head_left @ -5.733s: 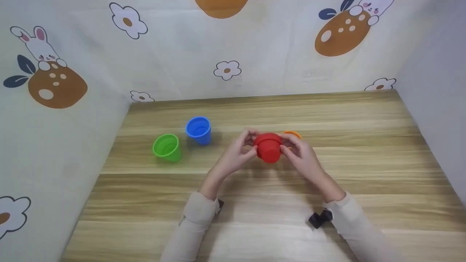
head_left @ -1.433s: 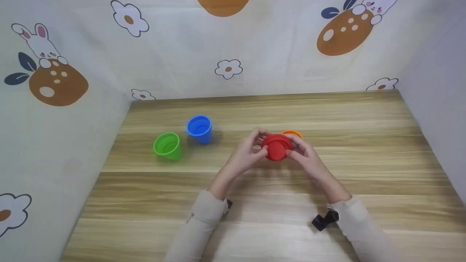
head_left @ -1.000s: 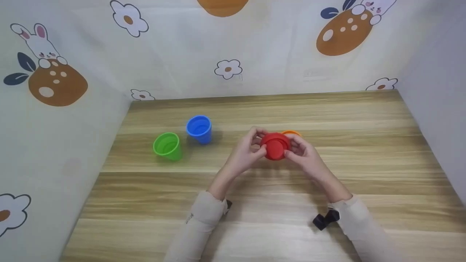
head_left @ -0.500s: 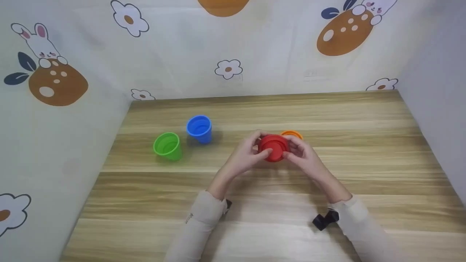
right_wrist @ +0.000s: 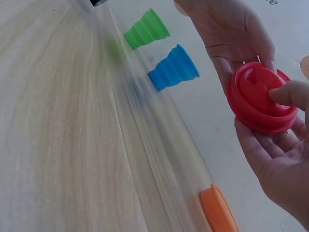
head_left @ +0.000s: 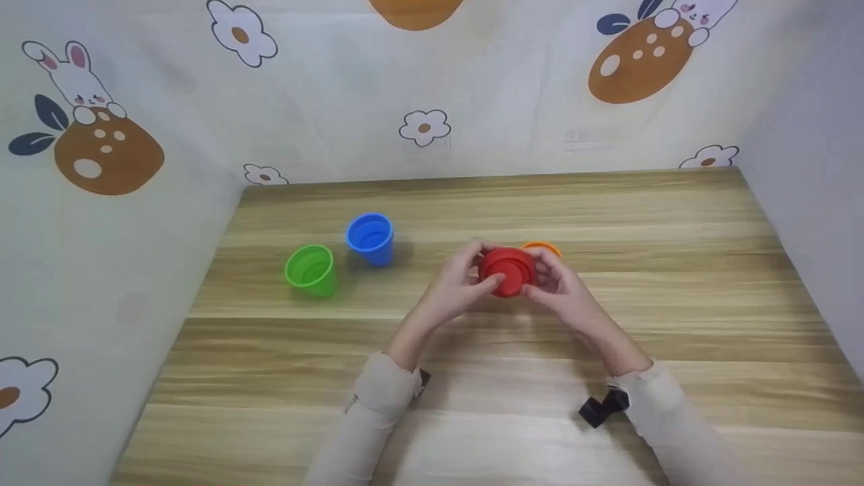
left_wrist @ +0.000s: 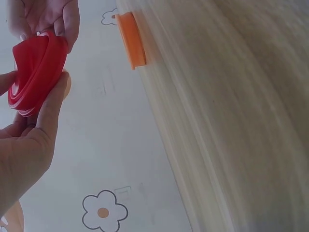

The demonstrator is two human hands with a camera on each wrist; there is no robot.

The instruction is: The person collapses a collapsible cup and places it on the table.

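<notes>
A red collapsible cup [head_left: 511, 270] is held up over the table by both hands, its base turned toward the head camera. It is squashed nearly flat, with folded rings around the round base [right_wrist: 260, 89]. My left hand [head_left: 459, 283] grips its left side, thumb on the base and fingers behind the rim. My right hand [head_left: 565, 290] grips the right side, thumb at the edge of the base; its other fingers curl behind the cup. In the left wrist view the cup [left_wrist: 41, 72] shows edge-on, its base side dented. An orange collapsed cup [left_wrist: 131, 41] lies behind, mostly hidden in the head view.
A blue cup [head_left: 370, 237] and a green cup [head_left: 312, 270] stand upright and extended, left of the hands on the wooden table [head_left: 270, 378]. A patterned cloth wall [head_left: 324, 101] rises behind the table. Black wrist devices [head_left: 604, 407] sit at the cuffs.
Some seconds ago the red cup's base stuck out farther; now it is pushed in flatter. In the last second the left thumb has moved further onto the base. The other cups stay put.
</notes>
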